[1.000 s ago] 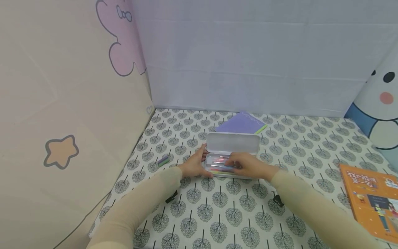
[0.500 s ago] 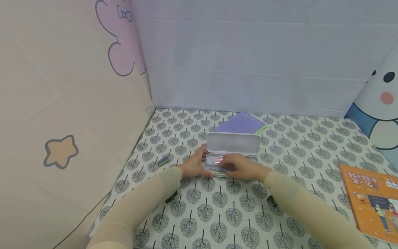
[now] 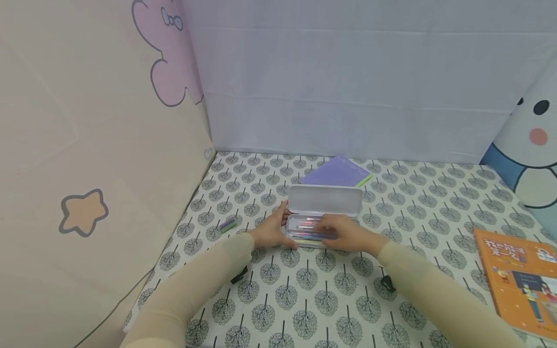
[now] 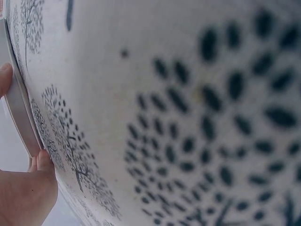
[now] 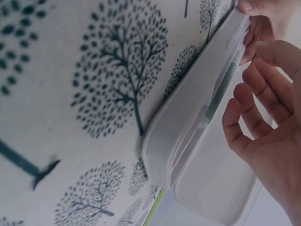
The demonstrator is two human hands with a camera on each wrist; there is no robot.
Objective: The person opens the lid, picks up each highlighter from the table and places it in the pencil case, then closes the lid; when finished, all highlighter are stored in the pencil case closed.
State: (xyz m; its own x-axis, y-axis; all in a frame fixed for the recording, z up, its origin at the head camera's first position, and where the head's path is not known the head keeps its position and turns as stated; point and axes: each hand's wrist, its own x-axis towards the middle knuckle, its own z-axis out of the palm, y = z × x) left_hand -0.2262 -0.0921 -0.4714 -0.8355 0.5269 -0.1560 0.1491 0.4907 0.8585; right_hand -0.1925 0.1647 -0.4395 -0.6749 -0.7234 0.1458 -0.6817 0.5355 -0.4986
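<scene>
A white pencil case (image 3: 325,201) lies on the cloth in the head view, its lid raised at the back. Several coloured pens (image 3: 304,236) lie lengthwise in its lower half, partly under my right hand. My left hand (image 3: 271,229) grips the case's left end, thumb at the front corner and fingers at the back. My right hand (image 3: 345,233) is over the right part of the case, fingers bent down among the pens. In the right wrist view those fingers (image 5: 244,103) are loosely curled beside the case, with nothing visible between them. A dark green pen (image 5: 221,92) shows inside.
A purple notebook (image 3: 332,171) with a lime-green edge lies behind the case. Left of it sit two small sticks (image 3: 228,224), one purple and one green. An orange book (image 3: 515,285) lies at the right edge. Fabric walls (image 3: 348,87) surround the tree-print cloth (image 3: 326,302).
My right hand shifts left over the pens, then back slightly to the right. The left hand stays on the case's left end.
</scene>
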